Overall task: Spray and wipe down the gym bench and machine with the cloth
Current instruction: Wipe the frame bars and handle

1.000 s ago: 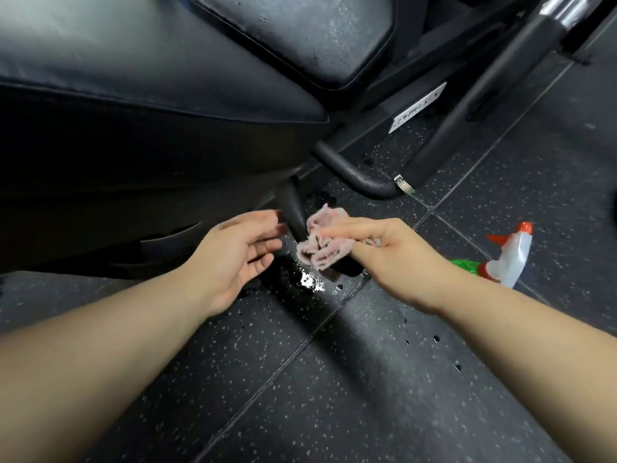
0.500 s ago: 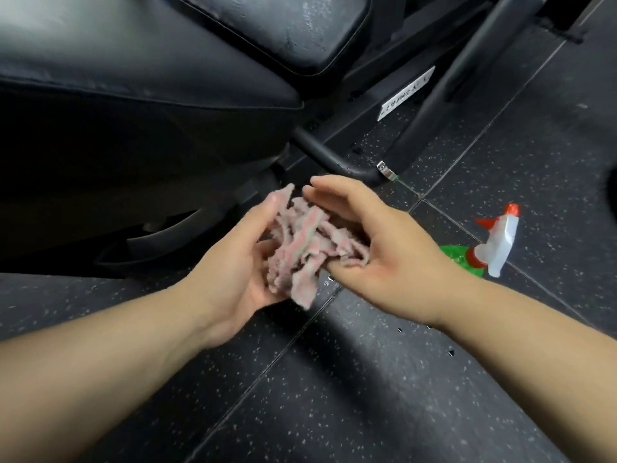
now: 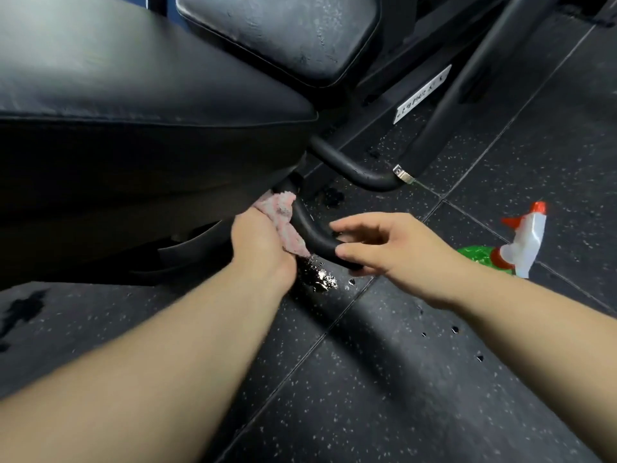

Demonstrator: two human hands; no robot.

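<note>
The left hand (image 3: 260, 242) clenches the cloth (image 3: 283, 222) against the curved bar (image 3: 314, 235); the right hand (image 3: 394, 252) hovers released just beyond. Bunched so, the cloth could miss the bar's underside beneath the fingers.

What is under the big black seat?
A curved black bar runs up under the seat, and the left hand holds a pink cloth against it there. Farther under is dark frame in shadow; the rest is hidden by the seat.
</note>
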